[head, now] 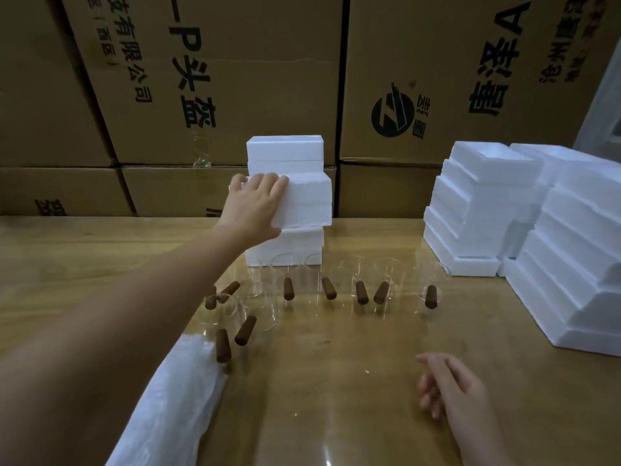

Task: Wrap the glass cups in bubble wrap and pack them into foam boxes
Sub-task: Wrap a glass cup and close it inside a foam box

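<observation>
- A roll of white bubble wrap (168, 398) lies at the near left of the glossy wooden table (336, 415), likely kept within reach for wrapping.
- The left hand (255, 206) grips a closed white foam box (302, 203) on the middle stack, probably setting a packed one aside.
- Clear glass cups with brown wooden handles (289, 289) stand unwrapped before the stack.
- The right hand (450, 388) hovers loosely open, empty.
- Stacked white foam box halves (480, 210) wait at right.
</observation>
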Available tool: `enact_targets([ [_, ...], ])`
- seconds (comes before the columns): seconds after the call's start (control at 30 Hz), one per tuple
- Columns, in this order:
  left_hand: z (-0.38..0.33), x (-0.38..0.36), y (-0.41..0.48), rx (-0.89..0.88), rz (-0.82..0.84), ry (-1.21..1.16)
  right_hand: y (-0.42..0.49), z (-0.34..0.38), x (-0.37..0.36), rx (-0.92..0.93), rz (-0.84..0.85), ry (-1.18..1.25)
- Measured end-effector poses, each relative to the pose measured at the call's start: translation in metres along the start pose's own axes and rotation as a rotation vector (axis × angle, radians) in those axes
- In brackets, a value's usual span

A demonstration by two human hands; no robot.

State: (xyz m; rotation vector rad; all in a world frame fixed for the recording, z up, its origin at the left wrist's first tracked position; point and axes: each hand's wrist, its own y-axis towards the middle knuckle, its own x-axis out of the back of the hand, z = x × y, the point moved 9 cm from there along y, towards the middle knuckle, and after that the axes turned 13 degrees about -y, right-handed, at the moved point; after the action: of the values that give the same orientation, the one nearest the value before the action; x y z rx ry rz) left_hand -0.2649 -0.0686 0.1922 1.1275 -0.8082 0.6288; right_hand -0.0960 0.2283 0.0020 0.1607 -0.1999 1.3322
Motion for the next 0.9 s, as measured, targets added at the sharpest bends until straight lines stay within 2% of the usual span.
enact_targets([
  [0.37,0.014,-0.068,0.018,0.006,0.072,0.071,0.001,0.006,0.000,0.004,-0.022,0.027],
  [0.9,0.018,-0.085,0.024,-0.026,0.097,0.022,0.000,0.007,-0.002,-0.010,-0.010,0.010],
])
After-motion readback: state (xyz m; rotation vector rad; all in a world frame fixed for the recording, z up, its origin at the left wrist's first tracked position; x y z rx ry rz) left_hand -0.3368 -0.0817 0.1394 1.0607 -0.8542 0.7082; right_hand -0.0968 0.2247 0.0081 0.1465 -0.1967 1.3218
